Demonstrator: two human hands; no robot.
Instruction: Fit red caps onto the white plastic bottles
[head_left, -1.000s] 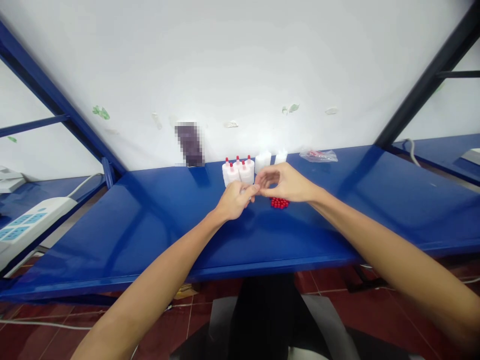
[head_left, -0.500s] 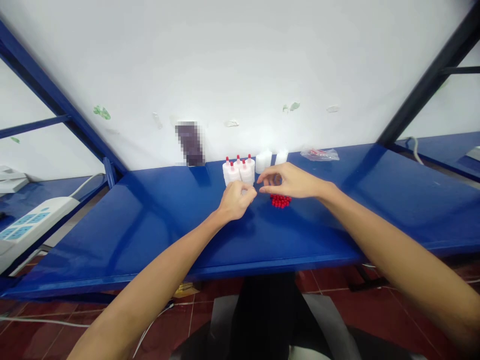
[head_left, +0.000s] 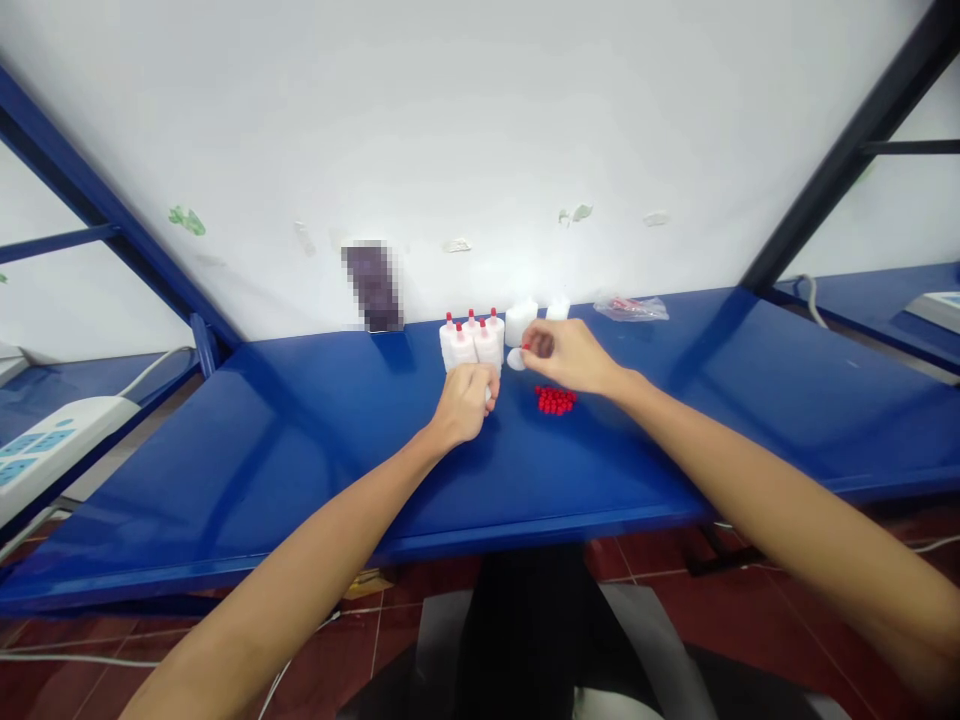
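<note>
My left hand [head_left: 465, 400] is curled round a small white bottle on the blue table [head_left: 300, 450], just in front of a cluster of white bottles with red caps [head_left: 471, 340]. My right hand [head_left: 566, 355] hovers beside it, its fingertips pinched on a small red cap next to an uncapped white bottle [head_left: 516, 358]. A little heap of loose red caps [head_left: 556, 400] lies just below my right hand. Two more uncapped white bottles [head_left: 525, 318] stand by the wall.
A clear plastic bag [head_left: 628, 308] lies at the back right by the wall. A blurred dark object [head_left: 371, 285] leans on the wall at the back left. A white power strip [head_left: 37, 455] sits on the bench to the left. Black frame posts rise at the right.
My hands have come apart. The left hand moved back toward the capped bottles with its bottle. The right hand shifted up to the uncapped bottle, holding a red cap.
</note>
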